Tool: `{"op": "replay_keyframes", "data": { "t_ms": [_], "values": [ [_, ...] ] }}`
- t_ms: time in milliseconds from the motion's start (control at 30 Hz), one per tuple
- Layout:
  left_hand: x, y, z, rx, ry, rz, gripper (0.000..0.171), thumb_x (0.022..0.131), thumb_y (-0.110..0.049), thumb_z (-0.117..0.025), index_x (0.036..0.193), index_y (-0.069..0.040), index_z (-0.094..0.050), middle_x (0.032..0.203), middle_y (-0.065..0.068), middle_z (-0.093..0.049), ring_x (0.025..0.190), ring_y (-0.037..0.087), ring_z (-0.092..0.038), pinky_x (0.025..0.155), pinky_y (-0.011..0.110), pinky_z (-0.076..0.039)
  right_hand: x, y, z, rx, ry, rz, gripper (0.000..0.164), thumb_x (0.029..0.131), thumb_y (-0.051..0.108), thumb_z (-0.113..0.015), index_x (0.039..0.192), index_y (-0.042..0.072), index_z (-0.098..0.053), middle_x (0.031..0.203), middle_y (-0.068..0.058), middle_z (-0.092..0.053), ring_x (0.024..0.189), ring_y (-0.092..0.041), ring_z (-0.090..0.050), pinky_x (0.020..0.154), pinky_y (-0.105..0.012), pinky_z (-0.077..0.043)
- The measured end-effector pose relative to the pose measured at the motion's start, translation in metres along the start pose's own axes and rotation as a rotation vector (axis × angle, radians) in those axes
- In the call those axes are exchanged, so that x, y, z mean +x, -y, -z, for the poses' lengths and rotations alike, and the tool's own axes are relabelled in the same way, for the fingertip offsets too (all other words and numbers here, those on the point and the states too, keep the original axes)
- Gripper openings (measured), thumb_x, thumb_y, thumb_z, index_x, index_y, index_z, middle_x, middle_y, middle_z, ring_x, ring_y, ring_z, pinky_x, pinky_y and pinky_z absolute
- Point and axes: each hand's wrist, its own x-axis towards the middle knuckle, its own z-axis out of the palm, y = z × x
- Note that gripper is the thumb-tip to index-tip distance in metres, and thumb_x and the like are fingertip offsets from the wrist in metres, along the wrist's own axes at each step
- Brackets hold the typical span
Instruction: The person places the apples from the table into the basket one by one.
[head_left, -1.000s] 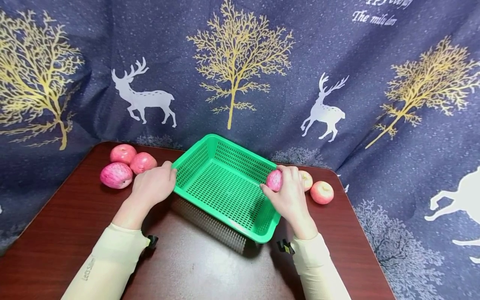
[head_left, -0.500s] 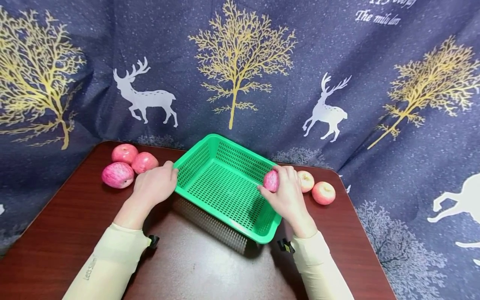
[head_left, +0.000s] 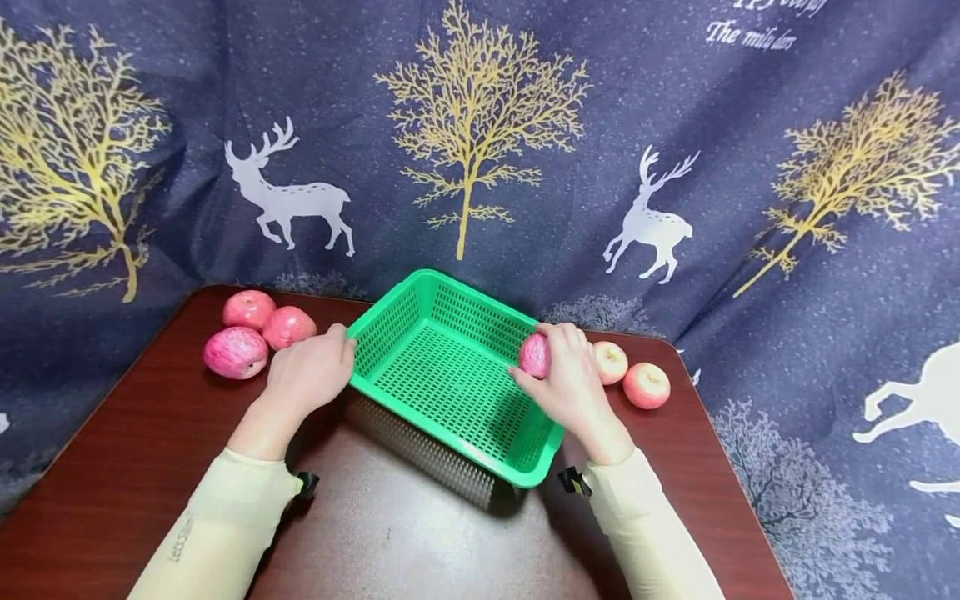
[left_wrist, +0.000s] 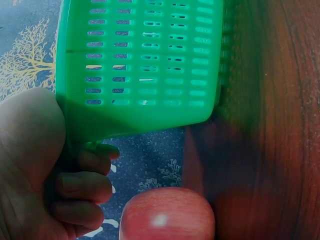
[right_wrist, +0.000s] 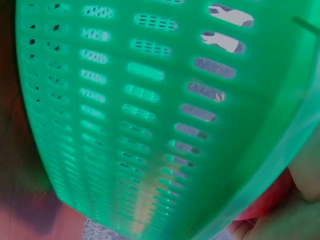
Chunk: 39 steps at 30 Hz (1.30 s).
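Note:
A green slotted plastic basket (head_left: 435, 429) stands at mid-table, turned at an angle. My left hand (head_left: 311, 367) grips its left rim; in the left wrist view the fingers (left_wrist: 85, 186) curl below the rim beside the basket wall (left_wrist: 135, 115). Over the right side of the basket, my right hand (head_left: 573, 383) holds a pink-red apple (head_left: 535, 356) between thumb and fingers. The right wrist view is mostly filled by the basket wall (right_wrist: 115, 125), with a bit of the held apple (right_wrist: 270, 200) showing beyond its rim.
Three apples sit at the back left: two red ones (head_left: 249, 310) (head_left: 288, 327) and a streaked pink one (head_left: 236, 352). Two paler apples (head_left: 611, 362) (head_left: 647, 385) lie right of the basket. A dark blue cloth (head_left: 525, 233) hangs behind the brown table (head_left: 120, 467).
My right hand has carried the pink-red apple a little to the left, further over the basket. The left hand stays on the rim, and the other apples have not moved.

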Motion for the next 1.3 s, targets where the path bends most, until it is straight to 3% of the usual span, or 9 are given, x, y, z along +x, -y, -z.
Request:
{"op": "replay_keyframes", "data": {
  "t_ms": [933,1300],
  "values": [
    [-0.001,0.003,0.002,0.029,-0.010,0.014,0.027,0.103,-0.035,-0.040,0.095,-0.009,-0.047,0.070,0.014,-0.056,0.060,0.036,-0.058,0.046,0.050,-0.042,0.024,0.020,0.001,-0.007,0.050,0.117,0.071,0.074,0.048,-0.080,0.126,0.008,-0.054,0.109,-0.005,-0.051,0.099,-0.025,-0.045,0.085,-0.046,-0.036],
    [-0.002,-0.001,-0.002,0.022,-0.042,0.010,0.028,0.102,-0.035,-0.040,0.094,-0.010,-0.048,0.070,0.014,-0.057,0.060,0.038,-0.059,0.045,0.050,-0.042,0.032,0.019,0.011,-0.013,0.076,0.174,0.072,0.072,0.044,-0.083,0.126,0.006,-0.055,0.110,-0.007,-0.053,0.100,-0.027,-0.046,0.085,-0.047,-0.036]
  ]
}}
